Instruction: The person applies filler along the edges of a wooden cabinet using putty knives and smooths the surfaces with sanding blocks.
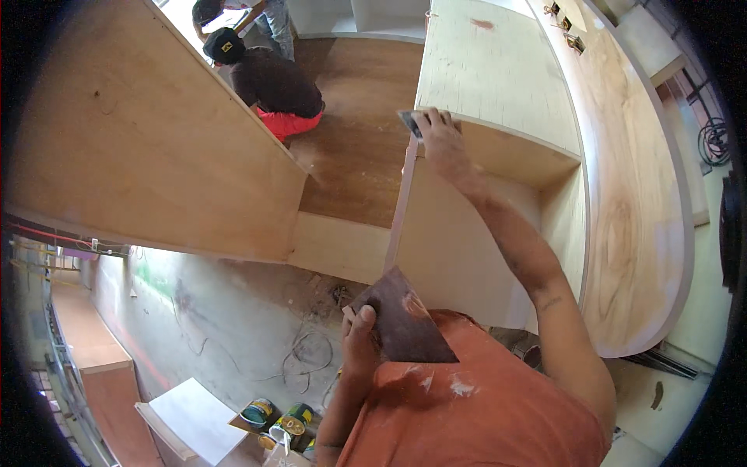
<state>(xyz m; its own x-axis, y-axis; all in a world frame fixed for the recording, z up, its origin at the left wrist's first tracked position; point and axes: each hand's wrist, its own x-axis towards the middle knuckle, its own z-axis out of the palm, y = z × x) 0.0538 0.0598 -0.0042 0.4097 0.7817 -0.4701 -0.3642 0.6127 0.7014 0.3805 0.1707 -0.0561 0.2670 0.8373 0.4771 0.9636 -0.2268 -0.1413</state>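
My left hand point(361, 336) grips a flat dark brown board point(414, 331) in front of my chest, its thumb lying on top. A pinkish smear of paste point(415, 305) sits near the board's upper edge. Farther out, my right hand point(443, 140) is closed around a small flat scraper point(408, 123). That blade is at the upper corner of a pale plywood cabinet point(459, 226), by the narrow pinkish edge strip point(401, 206) of its side panel. Whether the blade touches the wood I cannot tell.
A large plywood panel point(156, 132) stands at the left. Beyond it a person point(272, 82) crouches on the brown wooden floor point(358, 101), near another person. A curved wooden top point(630, 218) runs along the right. Paint cans point(292, 424), a white sheet point(198, 416) and loose cable point(307, 358) lie below left.
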